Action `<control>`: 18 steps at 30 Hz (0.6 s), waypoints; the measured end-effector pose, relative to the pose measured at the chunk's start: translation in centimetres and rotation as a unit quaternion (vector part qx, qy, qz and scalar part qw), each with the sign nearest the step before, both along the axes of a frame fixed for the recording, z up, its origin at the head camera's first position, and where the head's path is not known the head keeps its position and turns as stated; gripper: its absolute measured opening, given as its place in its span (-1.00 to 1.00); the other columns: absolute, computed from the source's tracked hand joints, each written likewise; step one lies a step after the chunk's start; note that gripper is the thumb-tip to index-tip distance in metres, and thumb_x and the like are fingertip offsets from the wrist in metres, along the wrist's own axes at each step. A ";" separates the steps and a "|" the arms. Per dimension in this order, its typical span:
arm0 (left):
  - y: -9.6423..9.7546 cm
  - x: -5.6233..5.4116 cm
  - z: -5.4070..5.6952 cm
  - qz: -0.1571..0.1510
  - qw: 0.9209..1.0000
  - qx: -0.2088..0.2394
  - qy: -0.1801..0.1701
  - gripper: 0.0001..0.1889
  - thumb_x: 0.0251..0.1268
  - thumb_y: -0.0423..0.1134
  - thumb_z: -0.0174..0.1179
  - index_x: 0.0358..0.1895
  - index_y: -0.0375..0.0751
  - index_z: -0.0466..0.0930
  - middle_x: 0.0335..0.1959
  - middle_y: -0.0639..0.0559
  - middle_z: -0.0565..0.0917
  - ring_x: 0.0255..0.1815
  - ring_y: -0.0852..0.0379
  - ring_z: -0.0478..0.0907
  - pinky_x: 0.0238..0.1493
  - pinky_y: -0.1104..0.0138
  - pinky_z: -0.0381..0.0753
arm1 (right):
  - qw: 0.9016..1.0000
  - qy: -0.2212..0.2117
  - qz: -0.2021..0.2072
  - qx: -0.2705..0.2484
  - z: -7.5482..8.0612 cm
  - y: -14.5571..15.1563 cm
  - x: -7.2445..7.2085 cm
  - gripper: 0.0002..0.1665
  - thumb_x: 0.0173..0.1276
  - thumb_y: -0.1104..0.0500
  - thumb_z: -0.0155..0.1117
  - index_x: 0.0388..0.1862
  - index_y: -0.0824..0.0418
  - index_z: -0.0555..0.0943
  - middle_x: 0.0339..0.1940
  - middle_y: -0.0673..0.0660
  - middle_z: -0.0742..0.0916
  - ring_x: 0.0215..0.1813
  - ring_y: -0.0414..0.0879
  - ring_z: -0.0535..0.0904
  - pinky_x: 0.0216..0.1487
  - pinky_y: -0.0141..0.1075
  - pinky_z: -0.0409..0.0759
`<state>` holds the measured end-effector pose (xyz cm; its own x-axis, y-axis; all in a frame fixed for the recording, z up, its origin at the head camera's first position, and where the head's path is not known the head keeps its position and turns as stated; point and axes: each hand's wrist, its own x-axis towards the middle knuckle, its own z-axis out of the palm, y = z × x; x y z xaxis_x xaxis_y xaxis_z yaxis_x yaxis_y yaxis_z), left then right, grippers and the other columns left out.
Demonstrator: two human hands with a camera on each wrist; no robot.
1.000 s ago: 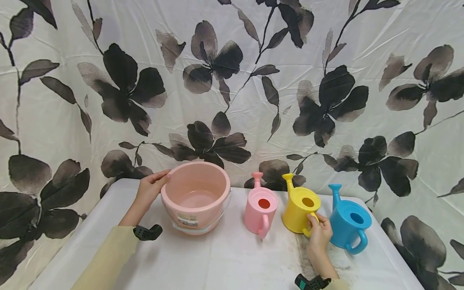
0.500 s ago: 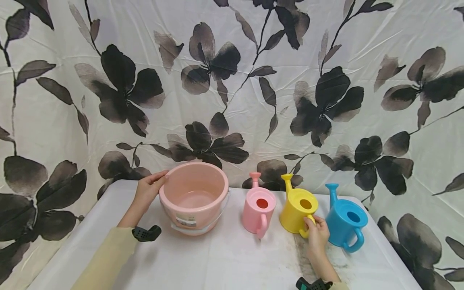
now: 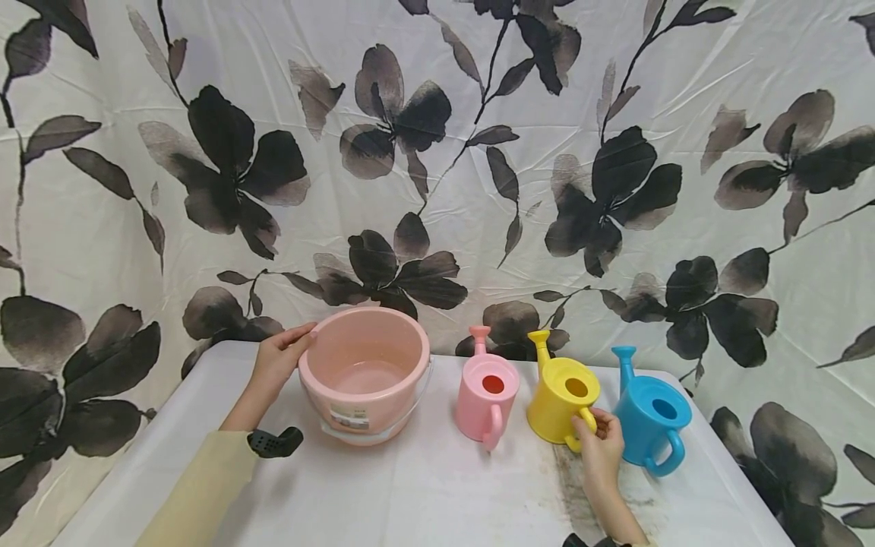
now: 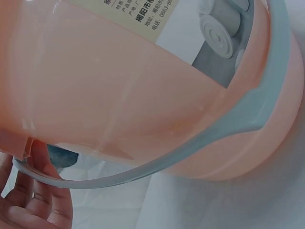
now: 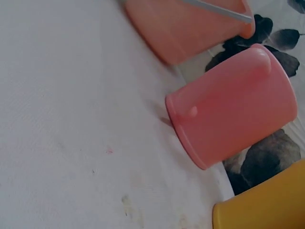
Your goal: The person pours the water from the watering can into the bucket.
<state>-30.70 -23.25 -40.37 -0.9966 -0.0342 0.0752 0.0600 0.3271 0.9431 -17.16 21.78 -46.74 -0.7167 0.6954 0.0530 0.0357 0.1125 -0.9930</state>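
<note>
My left hand (image 3: 275, 368) holds the rim of a pale pink plastic bucket (image 3: 393, 406) that stands upright at the table's back. In the left wrist view, its curled fingers (image 4: 59, 205) lie under the rim, beside the end of the bucket's grey handle (image 4: 119, 177). My right hand (image 3: 601, 448) pinches the handle of a yellow toy watering can (image 3: 552, 414), which stands between a pink watering can (image 3: 475, 414) and a blue one (image 3: 642, 425). The right wrist view shows the pink can (image 5: 233, 109) and part of the yellow can (image 5: 267, 200), but not the hand.
A white cloth covers the table (image 3: 410, 494), with a greyish stain (image 3: 574, 486) near the right forearm. Behind it hangs a floral curtain (image 3: 437, 190). A printed label (image 3: 349, 416) is on the bucket's front.
The head view has shifted slightly. My right fingers have moved a little on the yellow watering can's handle. The left hand, bucket and cans stay about where they were.
</note>
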 end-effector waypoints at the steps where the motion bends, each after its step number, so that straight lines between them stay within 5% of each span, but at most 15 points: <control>1: 0.0 0.0 0.0 0.000 1.000 0.000 0.001 -0.47 0.46 -0.02 -0.01 0.35 -0.27 0.37 0.31 -0.28 0.46 -0.29 0.68 0.43 -0.22 0.69 0.54 | 1.000 0.001 -0.005 0.011 0.1 0.1 0.1 -0.63 0.32 0.23 0.24 0.02 0.34 0.40 -0.16 0.01 0.47 -0.19 -0.25 0.34 -0.33 -0.66 0.42; 12: -0.1 0.1 0.0 -0.002 1.000 -0.003 0.003 -0.46 0.46 -0.01 0.00 0.35 -0.28 0.36 0.32 -0.26 0.45 -0.28 0.70 0.41 -0.21 0.70 0.53 | 0.984 0.069 -0.057 0.156 2.0 -0.3 1.3 -0.76 0.30 0.30 0.26 -0.11 0.36 0.48 -0.17 0.07 0.56 -0.12 -0.37 0.31 -0.02 -0.42 0.31; 18: -0.1 0.2 0.0 -0.007 1.000 -0.001 0.010 -0.46 0.46 -0.03 0.00 0.35 -0.29 0.36 0.31 -0.30 0.45 -0.28 0.68 0.44 -0.22 0.69 0.54 | 0.973 0.145 -0.025 0.175 2.9 -2.4 1.2 -0.75 0.26 0.36 0.29 -0.14 0.47 0.50 -0.24 -0.03 0.57 -0.14 -0.37 0.39 -0.05 -0.52 0.36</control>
<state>-30.53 -23.36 -40.41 -0.9952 -0.0205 0.0956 0.0837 0.3284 0.9408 -15.95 19.41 -43.81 -0.6018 0.6320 0.4883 -0.2261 0.4516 -0.8631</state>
